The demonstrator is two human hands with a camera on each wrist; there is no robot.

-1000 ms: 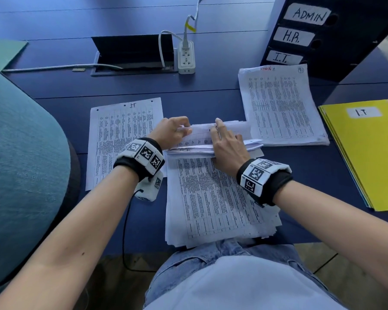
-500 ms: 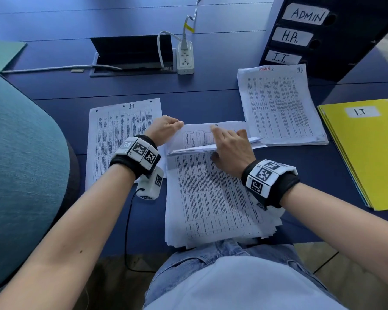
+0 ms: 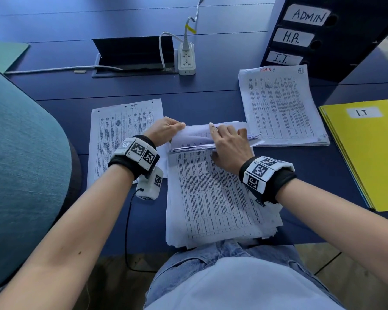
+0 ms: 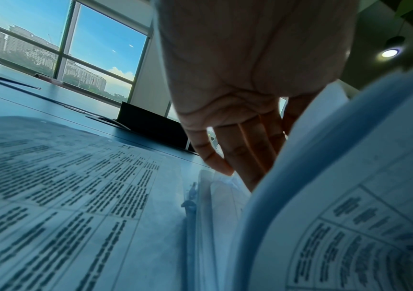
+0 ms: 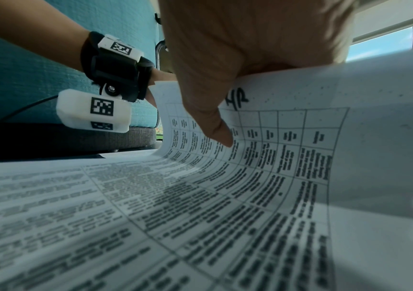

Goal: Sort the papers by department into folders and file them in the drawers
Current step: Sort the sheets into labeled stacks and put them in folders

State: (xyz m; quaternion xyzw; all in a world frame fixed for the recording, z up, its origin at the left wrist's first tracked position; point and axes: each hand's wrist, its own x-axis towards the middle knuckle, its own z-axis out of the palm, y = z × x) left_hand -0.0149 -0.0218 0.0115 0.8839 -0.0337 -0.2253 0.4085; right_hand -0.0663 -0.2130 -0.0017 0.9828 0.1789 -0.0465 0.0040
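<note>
A thick stack of printed papers (image 3: 213, 198) lies in front of me at the table's near edge. Its top sheets are bent back toward the far side. My left hand (image 3: 178, 126) pinches the left corner of those bent-back sheets (image 3: 193, 139). My right hand (image 3: 220, 136) grips them from the right, fingers on top and thumb (image 5: 215, 126) on the printed face. That face is marked "HR" (image 5: 238, 96) in the right wrist view. In the left wrist view my left hand's fingers (image 4: 245, 149) reach behind the curled sheets (image 4: 337, 177).
A sheet marked IT (image 3: 126, 135) lies to the left and an ADMIN pile (image 3: 280, 106) to the right. Yellow I.T. folder (image 3: 367, 157) at the far right. Drawer unit (image 3: 300, 36) labelled ADMIN, H.R., I.T. stands behind. A power strip (image 3: 186, 59) and open cable hatch (image 3: 132, 54) lie further back.
The bent-back bundle has grown thicker than half a second ago. My left hand has moved back up to pinch its corner. My right hand's fingers have slid further over the sheets.
</note>
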